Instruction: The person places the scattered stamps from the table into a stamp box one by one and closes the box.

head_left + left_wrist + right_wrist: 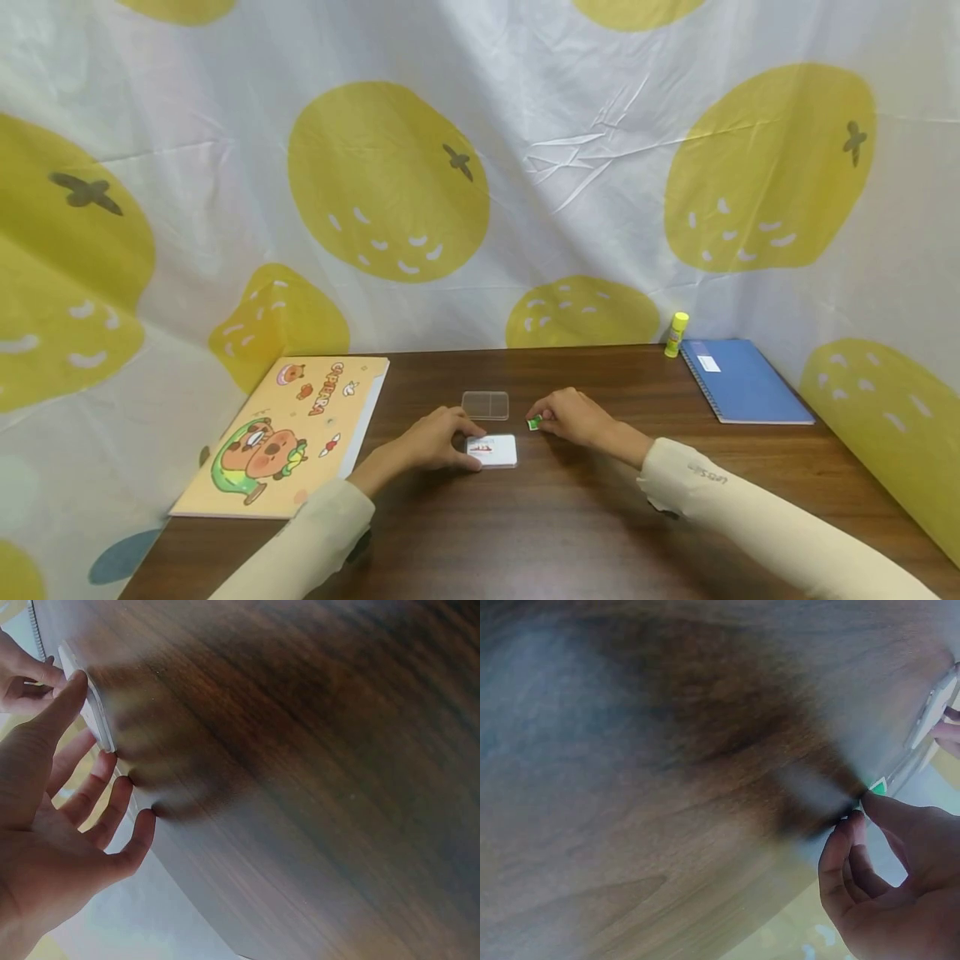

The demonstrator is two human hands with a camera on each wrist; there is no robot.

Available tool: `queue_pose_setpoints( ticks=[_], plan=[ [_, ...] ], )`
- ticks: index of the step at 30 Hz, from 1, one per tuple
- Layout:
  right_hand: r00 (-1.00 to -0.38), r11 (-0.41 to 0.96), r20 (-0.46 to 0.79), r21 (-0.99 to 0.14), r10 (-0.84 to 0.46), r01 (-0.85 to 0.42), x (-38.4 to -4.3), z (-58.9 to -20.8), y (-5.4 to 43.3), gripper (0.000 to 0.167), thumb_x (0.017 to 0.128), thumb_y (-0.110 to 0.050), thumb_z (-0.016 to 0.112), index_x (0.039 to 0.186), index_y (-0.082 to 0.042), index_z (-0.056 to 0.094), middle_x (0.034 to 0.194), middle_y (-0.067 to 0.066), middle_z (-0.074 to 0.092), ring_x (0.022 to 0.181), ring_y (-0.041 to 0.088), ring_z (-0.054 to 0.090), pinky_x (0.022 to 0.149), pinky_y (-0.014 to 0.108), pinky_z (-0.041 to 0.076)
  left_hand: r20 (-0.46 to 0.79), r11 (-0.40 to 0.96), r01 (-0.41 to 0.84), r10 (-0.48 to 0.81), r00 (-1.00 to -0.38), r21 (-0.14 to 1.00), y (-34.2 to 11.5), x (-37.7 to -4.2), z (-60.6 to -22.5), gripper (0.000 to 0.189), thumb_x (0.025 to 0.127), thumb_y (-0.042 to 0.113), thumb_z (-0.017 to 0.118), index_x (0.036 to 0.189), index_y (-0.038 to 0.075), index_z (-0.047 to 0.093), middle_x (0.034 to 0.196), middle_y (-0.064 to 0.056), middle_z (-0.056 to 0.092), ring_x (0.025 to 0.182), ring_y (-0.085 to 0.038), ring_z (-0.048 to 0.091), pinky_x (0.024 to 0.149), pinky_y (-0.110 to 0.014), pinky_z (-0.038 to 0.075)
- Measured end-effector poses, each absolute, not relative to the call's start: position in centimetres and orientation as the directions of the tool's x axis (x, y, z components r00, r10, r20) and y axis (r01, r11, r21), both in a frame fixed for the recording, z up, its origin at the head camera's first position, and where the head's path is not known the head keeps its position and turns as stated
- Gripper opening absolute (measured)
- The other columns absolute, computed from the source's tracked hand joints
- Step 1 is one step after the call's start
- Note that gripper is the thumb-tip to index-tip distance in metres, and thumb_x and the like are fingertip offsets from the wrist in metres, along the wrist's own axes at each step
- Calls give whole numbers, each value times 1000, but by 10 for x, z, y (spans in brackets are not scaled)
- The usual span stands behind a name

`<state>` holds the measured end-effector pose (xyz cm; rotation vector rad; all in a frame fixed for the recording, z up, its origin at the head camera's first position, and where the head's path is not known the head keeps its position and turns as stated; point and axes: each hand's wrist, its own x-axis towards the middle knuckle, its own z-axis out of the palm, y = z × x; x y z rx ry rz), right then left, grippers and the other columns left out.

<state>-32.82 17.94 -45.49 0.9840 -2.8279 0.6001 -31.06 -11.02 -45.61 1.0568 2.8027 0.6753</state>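
Observation:
My left hand (431,440) holds a small flat rectangular box (501,450) by its left side, thumb on the near edge and fingers on the far one. White cards or paper with a red print fill its top face. In the left wrist view, the box (103,724) shows edge-on between thumb and fingertips. To the right, my right hand (576,418) pinches a small green piece with a white border (534,423) close over the table; its fingertips cover part of it. Just behind the box lies a clear rectangular plastic lid (485,406).
The brown wooden table (540,533) carries an orange capybara folder (330,450) at left. A blue spiral notebook (750,383) lies at back right, with a yellow glue stick (677,335) upright beside it. A lemon-print curtain (540,242) hangs behind and at both sides.

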Motion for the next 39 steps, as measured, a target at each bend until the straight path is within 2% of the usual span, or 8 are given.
queue_pose_setpoints(
  ticks=[5,10,14,19,24,28,39],
  plan=[
    [-808,704,186,-408,-559,-581,-329,-458,176,26,90,6,69,109,-6,80,73,-4,61,66,7,50,59,22,42,86,667,614,645,-760,422,-110,-310,-457,47,80,34,91,120,12,78,113,-3,68,102,-20,59,90,-41,50],
    [-806,676,188,-458,-561,-577,-331,-463,176,33,86,9,67,116,-3,76,75,-3,63,66,5,52,59,21,44,81,661,614,649,-756,432,-111,-308,-458,47,81,32,90,121,11,78,114,-4,68,103,-21,60,91,-41,50],
    [-805,676,192,-456,-561,-580,-331,-465,177,27,87,5,70,112,-5,77,74,-6,59,67,4,50,62,22,43,76,660,606,646,-759,445,-110,-308,-458,47,81,31,90,121,11,78,116,-4,68,107,-23,60,94,-43,50],
    [-805,664,210,-471,-555,-580,-332,-467,178,13,92,-2,71,102,-8,78,69,-10,53,62,2,45,58,21,39,77,663,607,645,-760,438,-110,-307,-457,47,81,32,90,121,11,78,114,-3,67,106,-23,59,93,-42,49],
    [-802,644,223,-496,-554,-583,-333,-468,179,6,95,-7,73,97,-7,79,75,-6,66,66,3,52,62,22,44,73,663,606,645,-760,439,-110,-307,-457,47,82,32,90,122,11,78,115,-2,67,105,-23,59,92,-42,49],
    [-788,624,252,-495,-562,-604,-333,-466,179,5,95,-6,74,97,-6,79,80,-1,72,70,3,55,65,23,46,73,664,602,642,-763,444,-109,-308,-456,47,81,32,90,122,11,78,115,-3,67,105,-22,59,92,-43,49],
    [-751,585,259,-493,-607,-643,-334,-457,178,15,94,-1,72,108,-5,76,77,-3,66,68,3,52,64,24,46,77,666,599,637,-767,445,-111,-310,-454,47,81,33,90,122,12,78,116,-3,67,106,-20,59,94,-42,49]
  ],
)
